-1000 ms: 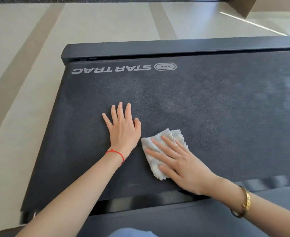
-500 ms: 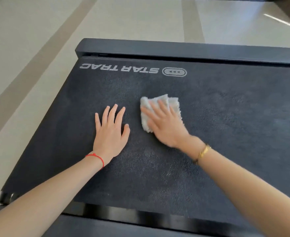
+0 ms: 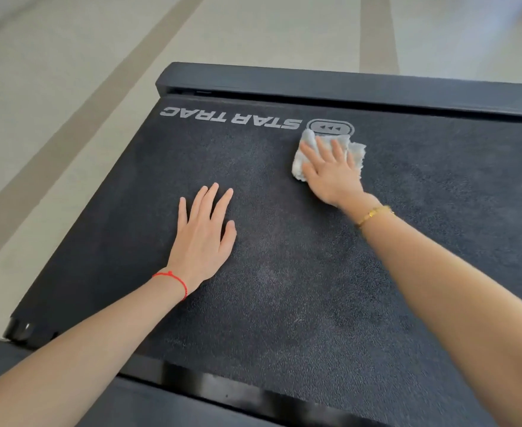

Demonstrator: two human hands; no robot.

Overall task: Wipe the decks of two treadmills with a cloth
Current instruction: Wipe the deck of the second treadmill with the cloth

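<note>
Deck [image 3: 284, 272]: our right hand [image 3: 330, 174], fingers [image 3: 310, 149] straight, presses the cloth [image 3: 356, 151] flat just below the logo [image 3: 232, 117]; it was nearer us before. Our left hand [image 3: 202, 238] rests flat, fingers spread, holding nothing, well below the logo, unmoved.

1 treadmill deck [image 3: 284, 272], 1 cloth [image 3: 356, 151], 2 hands (1 bracelet ea.)

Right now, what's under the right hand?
The white cloth, pressed flat on the treadmill belt by the right hand, beside the printed logo. The belt beneath the cloth is hidden.
</note>
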